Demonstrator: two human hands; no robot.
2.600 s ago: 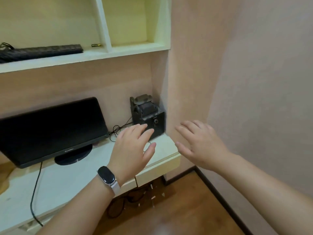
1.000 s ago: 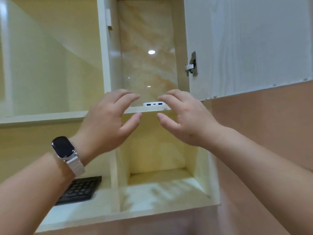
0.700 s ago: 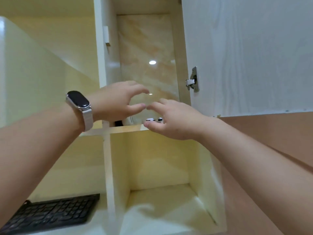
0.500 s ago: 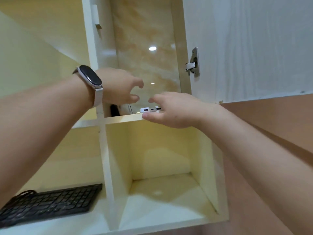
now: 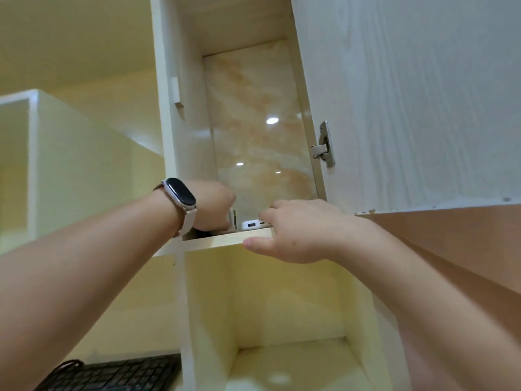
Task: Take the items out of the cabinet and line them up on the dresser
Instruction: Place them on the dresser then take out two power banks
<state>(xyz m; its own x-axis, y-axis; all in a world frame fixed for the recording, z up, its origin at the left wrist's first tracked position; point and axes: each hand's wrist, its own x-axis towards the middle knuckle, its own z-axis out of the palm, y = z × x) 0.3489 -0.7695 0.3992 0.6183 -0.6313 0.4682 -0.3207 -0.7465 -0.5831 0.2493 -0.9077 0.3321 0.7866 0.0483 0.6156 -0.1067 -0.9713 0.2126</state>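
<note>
The upper cabinet compartment stands open, with its marbled back panel showing. A white power bank lies at the front of its shelf, ports facing me. My right hand reaches over the power bank, fingers laid on its right end and thumb below the shelf edge. My left hand, with a smartwatch on the wrist, is inside the compartment at the left, curled over a dark item beside a thin shiny upright edge. Its fingers are hidden.
The white cabinet door hangs open on the right, on a metal hinge. Below the shelf is an open cubby. A black keyboard lies on the lower left shelf. A cream side cabinet stands at the left.
Over the earlier frames I looked up from the dresser to the open cabinet. Both hands have gone further in: the left around the dark item, the right onto the power bank.
</note>
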